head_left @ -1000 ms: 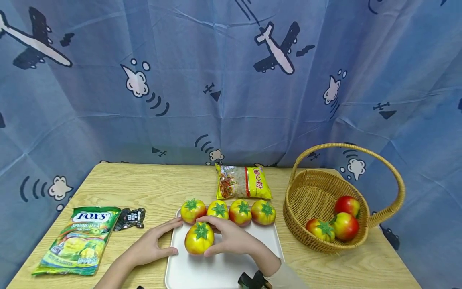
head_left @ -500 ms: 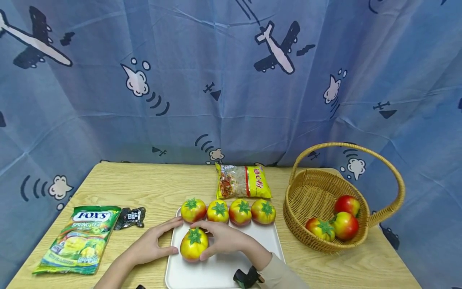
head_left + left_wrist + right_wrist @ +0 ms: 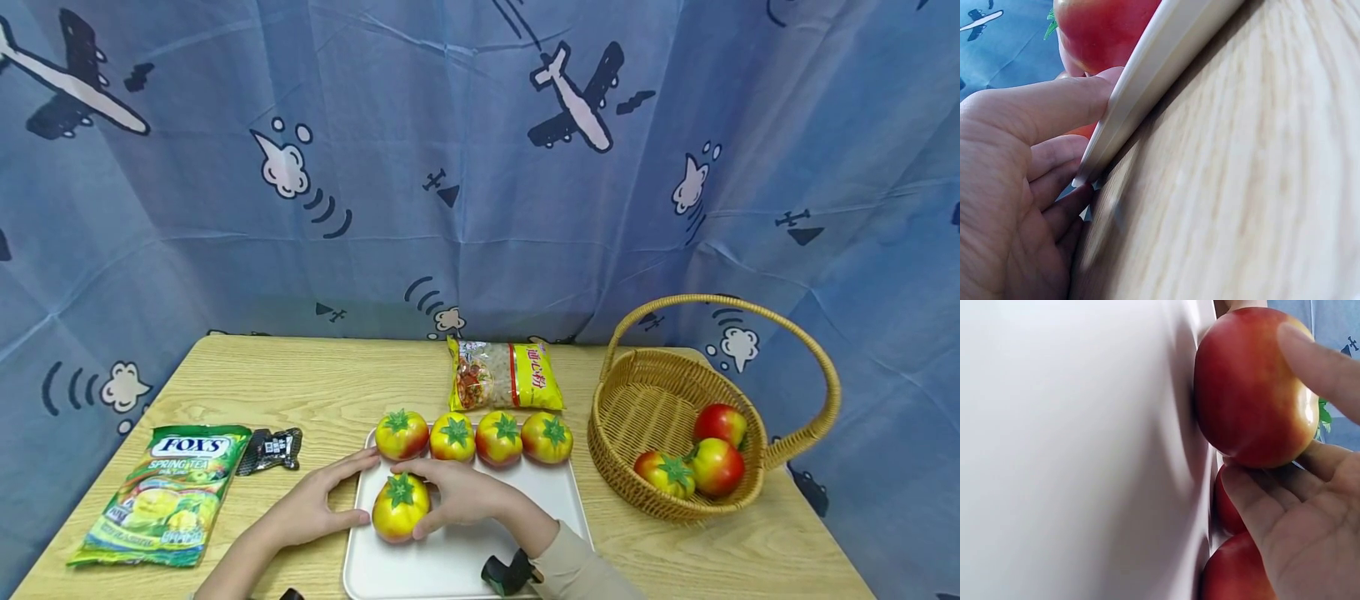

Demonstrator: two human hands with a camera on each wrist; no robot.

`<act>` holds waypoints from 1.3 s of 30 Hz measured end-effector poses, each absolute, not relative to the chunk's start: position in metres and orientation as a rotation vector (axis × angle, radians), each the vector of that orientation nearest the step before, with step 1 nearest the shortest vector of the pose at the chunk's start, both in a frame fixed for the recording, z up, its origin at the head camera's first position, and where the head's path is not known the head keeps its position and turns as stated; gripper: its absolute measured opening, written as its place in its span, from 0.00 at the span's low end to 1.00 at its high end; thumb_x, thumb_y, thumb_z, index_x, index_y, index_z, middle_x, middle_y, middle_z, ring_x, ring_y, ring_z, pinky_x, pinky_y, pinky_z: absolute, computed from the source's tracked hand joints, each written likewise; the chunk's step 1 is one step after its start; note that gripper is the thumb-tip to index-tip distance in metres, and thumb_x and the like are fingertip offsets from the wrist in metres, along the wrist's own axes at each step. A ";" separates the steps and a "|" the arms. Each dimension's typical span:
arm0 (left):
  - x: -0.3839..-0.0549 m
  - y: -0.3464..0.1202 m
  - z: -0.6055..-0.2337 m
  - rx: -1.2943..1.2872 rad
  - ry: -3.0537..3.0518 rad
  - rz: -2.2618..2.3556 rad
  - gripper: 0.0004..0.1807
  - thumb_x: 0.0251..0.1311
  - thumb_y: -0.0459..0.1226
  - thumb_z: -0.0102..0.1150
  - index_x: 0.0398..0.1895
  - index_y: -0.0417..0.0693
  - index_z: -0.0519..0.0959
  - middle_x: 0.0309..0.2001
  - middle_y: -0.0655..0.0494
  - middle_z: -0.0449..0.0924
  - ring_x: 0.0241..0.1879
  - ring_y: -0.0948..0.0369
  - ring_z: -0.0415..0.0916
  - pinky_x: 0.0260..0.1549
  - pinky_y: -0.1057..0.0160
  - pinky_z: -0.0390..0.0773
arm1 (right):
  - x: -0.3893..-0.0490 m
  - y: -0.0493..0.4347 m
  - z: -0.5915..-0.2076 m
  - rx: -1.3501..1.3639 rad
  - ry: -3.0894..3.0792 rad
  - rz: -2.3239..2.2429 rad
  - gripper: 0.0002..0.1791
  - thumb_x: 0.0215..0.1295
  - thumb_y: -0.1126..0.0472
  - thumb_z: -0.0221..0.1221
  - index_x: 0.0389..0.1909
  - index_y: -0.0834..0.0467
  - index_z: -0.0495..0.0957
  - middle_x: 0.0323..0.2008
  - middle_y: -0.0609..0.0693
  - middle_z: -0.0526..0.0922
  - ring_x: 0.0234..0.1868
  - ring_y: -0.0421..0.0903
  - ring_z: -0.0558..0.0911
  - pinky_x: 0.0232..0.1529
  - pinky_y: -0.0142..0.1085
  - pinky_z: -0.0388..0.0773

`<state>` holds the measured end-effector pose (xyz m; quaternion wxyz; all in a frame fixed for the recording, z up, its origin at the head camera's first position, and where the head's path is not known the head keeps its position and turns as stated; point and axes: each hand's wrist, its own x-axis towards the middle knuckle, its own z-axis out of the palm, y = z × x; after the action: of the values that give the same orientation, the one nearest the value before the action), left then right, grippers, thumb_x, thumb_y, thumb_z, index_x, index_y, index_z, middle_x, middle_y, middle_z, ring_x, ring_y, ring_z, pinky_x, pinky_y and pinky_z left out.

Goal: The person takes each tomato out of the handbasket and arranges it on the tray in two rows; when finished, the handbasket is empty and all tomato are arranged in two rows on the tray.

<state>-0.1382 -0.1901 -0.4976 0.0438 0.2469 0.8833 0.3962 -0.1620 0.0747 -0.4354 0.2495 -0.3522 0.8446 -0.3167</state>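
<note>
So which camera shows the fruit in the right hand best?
The right wrist view: the fruit looks biggest there, held in the right hand. The head view shows it smaller, but with its green leafy top clear. The left wrist view shows part of a red fruit, probably that one, cut off at the top.

I note a glossy toy fruit (image 3: 401,510), yellow above and red beneath, green star-shaped leaf up, gripped by the right hand (image 3: 461,493) at the left part of the tray. I see the tray (image 3: 450,575) flat, white, low-rimmed, left edge touched by the left hand (image 3: 311,506).
</note>
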 end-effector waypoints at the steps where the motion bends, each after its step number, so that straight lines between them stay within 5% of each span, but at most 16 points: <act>1: -0.138 -0.190 -0.497 0.758 2.699 1.210 0.38 0.52 0.57 0.63 0.67 0.59 0.67 0.70 0.54 0.62 0.69 0.45 0.59 0.62 0.37 0.62 | -0.162 0.075 -0.436 -0.956 2.298 -0.866 0.42 0.50 0.51 0.70 0.68 0.45 0.63 0.68 0.44 0.67 0.67 0.42 0.66 0.69 0.40 0.63; 39: -0.137 -0.190 -0.497 0.838 2.749 1.201 0.32 0.58 0.50 0.61 0.66 0.58 0.68 0.69 0.59 0.64 0.68 0.49 0.60 0.62 0.39 0.63 | -0.154 0.096 -0.421 -0.915 2.269 -1.021 0.40 0.56 0.52 0.67 0.69 0.49 0.62 0.68 0.44 0.67 0.68 0.48 0.66 0.67 0.43 0.67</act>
<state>-0.1367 -0.1899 -0.4969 0.0137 0.2690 0.8825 0.3855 -0.1545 0.0965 -0.4212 0.2428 -0.3348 0.8303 -0.3735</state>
